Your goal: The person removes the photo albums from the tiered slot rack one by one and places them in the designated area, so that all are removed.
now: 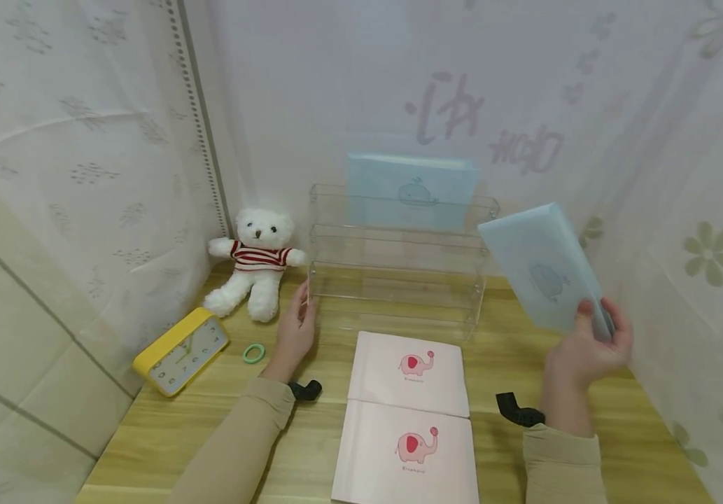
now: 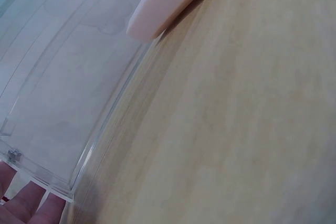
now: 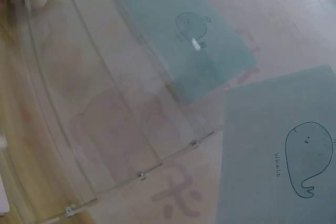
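My right hand [image 1: 590, 353] grips a light blue notebook [image 1: 540, 269] by its lower right corner, thumb on the front cover, tilted in the air right of the clear acrylic rack [image 1: 399, 283]. Its whale drawing shows in the right wrist view. A second blue whale notebook [image 1: 413, 192] stands upright in the rack's top tier. At the rack's left side panel, my left hand [image 1: 295, 329] holds the edge; several of its fingers [image 2: 50, 211] touch the panel in the left wrist view. Two pink elephant notebooks [image 1: 408, 374] lie before the rack, one nearer me.
A white teddy bear [image 1: 259, 262] in a striped shirt sits left of the rack. Nearer me are a yellow alarm clock [image 1: 181, 353] and a green ring [image 1: 253, 353] on the wooden table [image 1: 311, 448]. Patterned white curtains [image 1: 361, 84] hang around the table.
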